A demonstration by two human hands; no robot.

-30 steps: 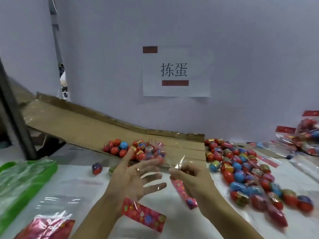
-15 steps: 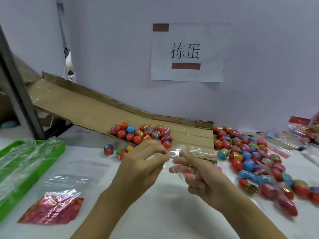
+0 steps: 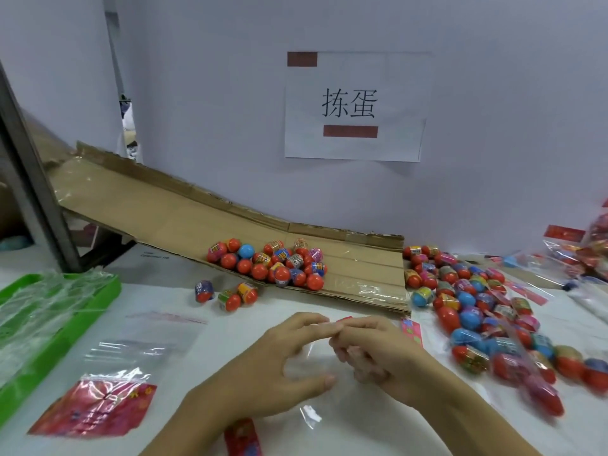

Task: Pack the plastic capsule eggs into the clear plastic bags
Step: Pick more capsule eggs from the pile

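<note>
My left hand [image 3: 279,366] and my right hand [image 3: 378,353] meet at the fingertips low in the middle, both pinching a clear plastic bag [image 3: 312,390] with a red header strip. The bag hangs between my hands and its film is hard to make out. A cluster of red, blue and pink capsule eggs [image 3: 273,263] lies on the cardboard ramp [image 3: 171,209] beyond my hands. Three loose eggs [image 3: 230,296] sit on the white table in front of the ramp. A larger spread of eggs [image 3: 477,307] covers the table to my right.
A green tray [image 3: 108,291] lined with clear film stands at the left. Flat clear bags with red headers [image 3: 95,403] lie at the lower left. Filled bags [image 3: 592,245] pile at the far right. A paper sign [image 3: 355,106] hangs on the wall.
My hands have come together and dropped lower in view. The left hand went from spread fingers to pinching the bag. The camera tilted up, then down a little.
</note>
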